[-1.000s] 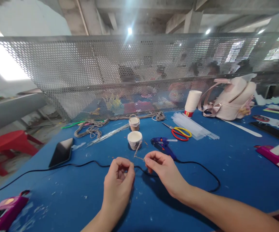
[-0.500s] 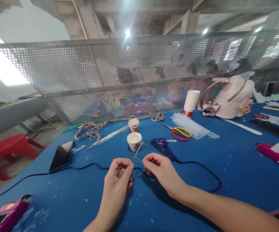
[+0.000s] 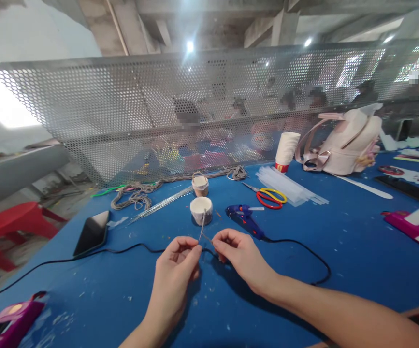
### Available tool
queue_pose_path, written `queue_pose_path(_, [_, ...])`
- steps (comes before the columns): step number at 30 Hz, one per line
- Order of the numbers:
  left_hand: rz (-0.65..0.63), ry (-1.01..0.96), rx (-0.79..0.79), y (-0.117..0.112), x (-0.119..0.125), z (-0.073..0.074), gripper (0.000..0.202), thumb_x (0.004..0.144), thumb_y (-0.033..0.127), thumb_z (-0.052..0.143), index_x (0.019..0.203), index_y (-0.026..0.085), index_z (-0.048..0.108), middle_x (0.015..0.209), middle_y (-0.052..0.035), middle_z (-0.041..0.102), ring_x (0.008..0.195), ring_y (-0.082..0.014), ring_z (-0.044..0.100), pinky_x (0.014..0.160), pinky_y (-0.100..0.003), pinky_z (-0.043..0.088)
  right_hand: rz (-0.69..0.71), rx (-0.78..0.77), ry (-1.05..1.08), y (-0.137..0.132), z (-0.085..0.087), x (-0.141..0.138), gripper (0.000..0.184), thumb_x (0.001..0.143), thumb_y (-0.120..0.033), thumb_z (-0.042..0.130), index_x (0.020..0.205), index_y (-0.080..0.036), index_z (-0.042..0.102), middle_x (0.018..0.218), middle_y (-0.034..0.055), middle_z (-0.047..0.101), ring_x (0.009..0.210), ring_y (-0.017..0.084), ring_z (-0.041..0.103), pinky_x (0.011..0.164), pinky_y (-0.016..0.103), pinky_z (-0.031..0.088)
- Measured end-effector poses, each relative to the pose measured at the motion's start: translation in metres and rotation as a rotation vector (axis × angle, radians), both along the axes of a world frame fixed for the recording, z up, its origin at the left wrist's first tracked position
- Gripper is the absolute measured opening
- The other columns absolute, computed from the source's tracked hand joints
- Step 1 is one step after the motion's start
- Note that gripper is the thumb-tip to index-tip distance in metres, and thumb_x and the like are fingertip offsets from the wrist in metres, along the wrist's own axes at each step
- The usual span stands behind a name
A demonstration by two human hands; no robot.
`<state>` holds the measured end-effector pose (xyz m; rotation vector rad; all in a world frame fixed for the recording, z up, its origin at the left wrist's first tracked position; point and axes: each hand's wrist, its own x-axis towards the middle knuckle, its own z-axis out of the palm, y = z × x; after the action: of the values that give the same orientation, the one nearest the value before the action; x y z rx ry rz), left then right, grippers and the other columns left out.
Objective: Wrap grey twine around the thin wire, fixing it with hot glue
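Nearer than the white cup, the left hand and right hand pinch separate strands of thin cord, thumbs against forefingers; even tension should keep it neat.

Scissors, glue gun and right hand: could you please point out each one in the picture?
Scissors point(image 3: 261, 192), head view: handles, near the pivot.
Glue gun point(image 3: 250, 225), head view: its handle.
Right hand point(image 3: 241, 253), head view: back of the hand.

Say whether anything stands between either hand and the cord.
Nothing visible does: the left hand and right hand each pinch part of the cord. The nearer tub sits beyond their fingertips, not between.
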<state>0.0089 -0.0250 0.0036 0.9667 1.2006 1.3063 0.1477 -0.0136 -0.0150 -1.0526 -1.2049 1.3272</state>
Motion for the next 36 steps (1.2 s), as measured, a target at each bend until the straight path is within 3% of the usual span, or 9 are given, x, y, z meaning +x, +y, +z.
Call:
queue_pose_path(3, [0.028,0.031,0.009,0.0002,0.0007,0.0006,0.028,0.06,0.03,0.077,0.073,0.016,0.056,0.053,0.0081,0.051,0.04,-0.0026,0.037,0.038,-0.015,0.028,0.002,0.0,0.0,-0.0007,-0.0005,0.0001,0.015,0.075,-0.031,0.059,0.071,-0.016,0.059,0.058,-0.0042,0.051,0.055,0.009,0.044,0.054,0.022,0.036])
queue_pose_path(6, [0.029,0.024,0.017,0.0014,0.0,-0.0014,0.029,0.061,0.032,0.076,0.072,0.016,0.055,0.05,0.0094,0.047,0.038,-0.0022,0.035,0.037,-0.014,0.026,0.004,0.0,0.004,-0.0016,0.0002,0.0007,0.015,0.075,-0.031,0.059,0.071,-0.016,0.059,0.059,-0.0041,0.051,0.055,0.009,0.044,0.054,0.022,0.036])
queue_pose_path(11, [-0.014,0.028,0.021,0.0027,-0.0016,-0.0053,0.029,0.066,0.036,0.074,0.068,0.015,0.054,0.042,0.011,0.04,0.035,-0.0014,0.031,0.035,-0.013,0.021,0.005,0.003,0.009,-0.0011,-0.001,-0.0001,0.015,0.076,-0.03,0.059,0.07,-0.016,0.058,0.06,-0.004,0.051,0.055,0.009,0.044,0.054,0.022,0.035])
queue_pose_path(20, [-0.093,-0.027,0.002,-0.0001,-0.0007,-0.0031,0.029,0.068,0.038,0.073,0.066,0.016,0.054,0.043,0.0077,0.048,0.033,-0.0026,0.036,0.034,-0.014,0.025,0.006,0.003,0.008,-0.0006,-0.0007,-0.0005,0.016,0.076,-0.03,0.059,0.07,-0.016,0.058,0.059,-0.0044,0.05,0.055,0.008,0.043,0.054,0.022,0.035])
queue_pose_path(36, [-0.154,-0.057,-0.063,-0.0001,-0.0012,-0.0019,0.03,0.07,0.04,0.071,0.069,0.016,0.054,0.045,0.0082,0.044,0.037,-0.0024,0.03,0.035,-0.013,0.02,0.002,-0.012,0.007,-0.0008,-0.0003,-0.0011,0.017,0.075,-0.033,0.06,0.071,-0.016,0.058,0.06,-0.0036,0.051,0.055,0.009,0.043,0.054,0.022,0.036])
